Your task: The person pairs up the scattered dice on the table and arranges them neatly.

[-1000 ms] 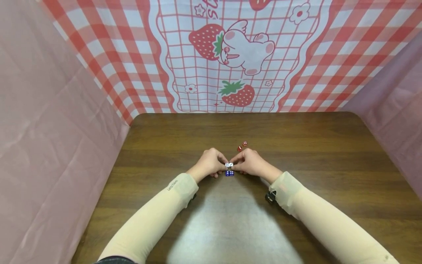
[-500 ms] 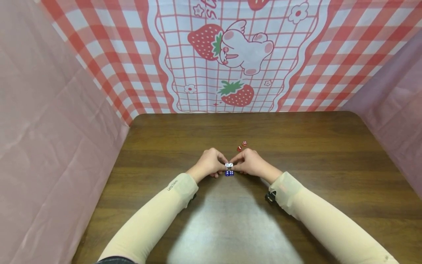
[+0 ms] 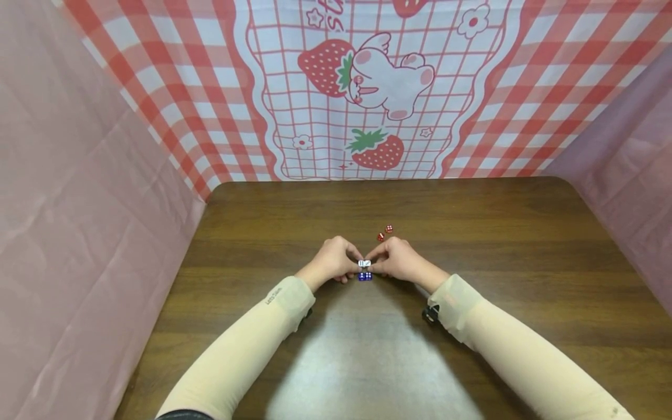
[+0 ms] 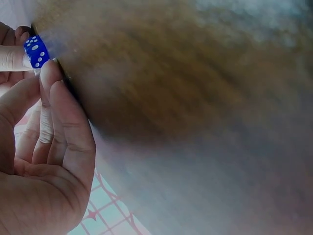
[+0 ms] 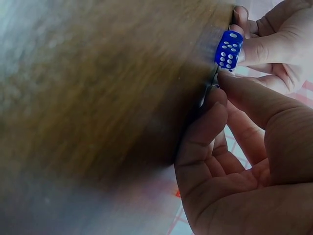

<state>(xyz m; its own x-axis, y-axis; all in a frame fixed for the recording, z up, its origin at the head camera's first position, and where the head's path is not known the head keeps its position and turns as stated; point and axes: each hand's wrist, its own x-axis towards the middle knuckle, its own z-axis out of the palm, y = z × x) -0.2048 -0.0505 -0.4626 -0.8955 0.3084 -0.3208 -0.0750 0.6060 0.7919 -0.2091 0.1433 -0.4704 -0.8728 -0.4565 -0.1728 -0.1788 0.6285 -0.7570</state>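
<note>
Two white dice (image 3: 364, 263) sit side by side between my hands in the head view. My left hand (image 3: 335, 259) pinches them from the left with thumb and finger; my right hand (image 3: 397, 261) does the same from the right. Just in front of them, a pair of blue dice (image 3: 364, 276) stands on the table, side by side. Each wrist view shows a blue die (image 4: 36, 51) up close near the fingertips, its pips facing the camera. The white dice are mostly hidden by fingers in both wrist views.
Two red dice (image 3: 389, 228) lie slightly apart behind my right hand on the brown wooden table (image 3: 472, 221). A checked strawberry cloth (image 3: 367, 105) hangs along the back edge. Pink cloth (image 3: 94, 204) hangs at the left side, with more at the right.
Both hands stay almost in place. The two white dice now sit more level and closer against each other than a second ago. Blue and red dice have not moved.
</note>
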